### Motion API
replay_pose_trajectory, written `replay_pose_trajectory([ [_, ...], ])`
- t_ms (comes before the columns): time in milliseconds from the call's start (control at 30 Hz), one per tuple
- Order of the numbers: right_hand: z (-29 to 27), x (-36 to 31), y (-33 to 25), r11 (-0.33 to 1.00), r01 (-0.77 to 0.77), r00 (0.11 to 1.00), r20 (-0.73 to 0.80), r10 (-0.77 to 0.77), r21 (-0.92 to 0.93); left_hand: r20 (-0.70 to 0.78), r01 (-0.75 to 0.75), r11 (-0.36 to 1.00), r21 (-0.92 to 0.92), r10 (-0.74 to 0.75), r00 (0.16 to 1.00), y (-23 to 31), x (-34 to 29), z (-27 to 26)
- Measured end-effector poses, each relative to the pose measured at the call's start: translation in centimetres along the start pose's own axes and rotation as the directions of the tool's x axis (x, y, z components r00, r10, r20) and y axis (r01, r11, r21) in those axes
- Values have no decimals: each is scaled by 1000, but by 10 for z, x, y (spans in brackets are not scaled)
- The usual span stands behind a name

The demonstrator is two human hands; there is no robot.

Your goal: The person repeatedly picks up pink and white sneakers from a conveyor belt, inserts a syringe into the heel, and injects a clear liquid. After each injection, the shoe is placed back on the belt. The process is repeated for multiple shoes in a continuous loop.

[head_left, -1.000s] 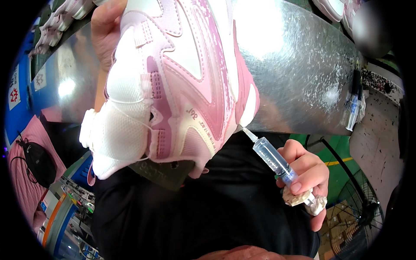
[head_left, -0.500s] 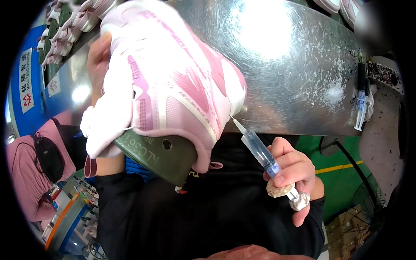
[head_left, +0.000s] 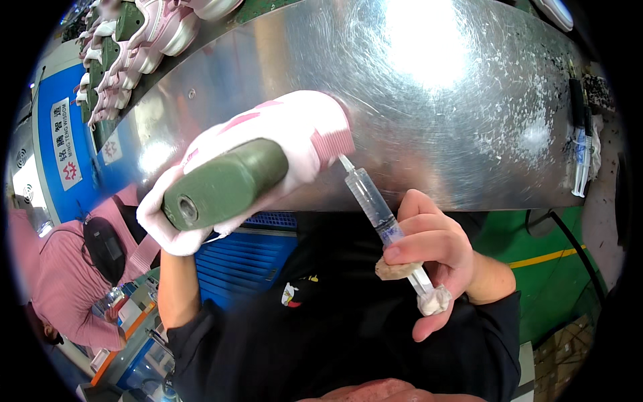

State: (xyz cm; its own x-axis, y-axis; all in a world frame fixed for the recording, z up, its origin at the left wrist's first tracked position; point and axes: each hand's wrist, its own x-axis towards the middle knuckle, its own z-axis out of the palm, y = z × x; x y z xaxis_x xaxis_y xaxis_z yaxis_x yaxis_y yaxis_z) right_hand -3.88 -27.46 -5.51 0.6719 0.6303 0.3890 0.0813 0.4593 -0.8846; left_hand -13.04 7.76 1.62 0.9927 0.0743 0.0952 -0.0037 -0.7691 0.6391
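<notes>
A pink and white sneaker (head_left: 301,110) is raised over the near edge of the metal table, with a green shoe last (head_left: 224,184) inside it. My left forearm (head_left: 177,288) reaches up behind the sneaker; that hand is hidden, but it supports the shoe from behind. My right hand (head_left: 435,244) is closed round a clear syringe (head_left: 372,201), thumb-side fingers on the barrel and another finger by the plunger end. Beige and white wads wrap the syringe's flange and plunger top. Its tip is at the sneaker's ribbed pink heel edge; whether it touches, I cannot tell.
The shiny metal table (head_left: 261,60) has white residue at its right. Another syringe (head_left: 581,161) lies at the right edge. Several similar sneakers (head_left: 157,37) stand in a row at the far left. A person in pink (head_left: 74,275) works at the left. A black curved stand (head_left: 569,234) rises at the right.
The sneaker has turned and tilted, now showing the last's top and the heel edge, and sits lower. The syringe and my right hand have shifted slightly left and up.
</notes>
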Motion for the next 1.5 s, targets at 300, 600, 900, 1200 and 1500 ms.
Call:
replay_pose_trajectory([
  [300, 7, 0, -6, 996, -74, 997, 13, 75, -56, 428, 485, -30, -874, -522, 738, 16, -94, 39],
  [600, 14, 12, -26, 994, -84, 992, 86, 90, -72, 570, 513, -249, -821, -356, 740, 52, -94, 91],
  [900, 19, 14, -60, 964, -262, 951, 162, 264, -33, 737, 669, -518, -534, 103, 668, 41, -76, 108],
  [1200, 15, 17, -115, 884, -460, 863, 192, 468, -87, 722, 645, -606, -467, 160, 673, 60, -57, 127],
  [1500, 18, 15, -145, 845, -500, 848, 92, 522, -189, 655, 698, -546, -463, 320, 685, 68, -43, 138],
])
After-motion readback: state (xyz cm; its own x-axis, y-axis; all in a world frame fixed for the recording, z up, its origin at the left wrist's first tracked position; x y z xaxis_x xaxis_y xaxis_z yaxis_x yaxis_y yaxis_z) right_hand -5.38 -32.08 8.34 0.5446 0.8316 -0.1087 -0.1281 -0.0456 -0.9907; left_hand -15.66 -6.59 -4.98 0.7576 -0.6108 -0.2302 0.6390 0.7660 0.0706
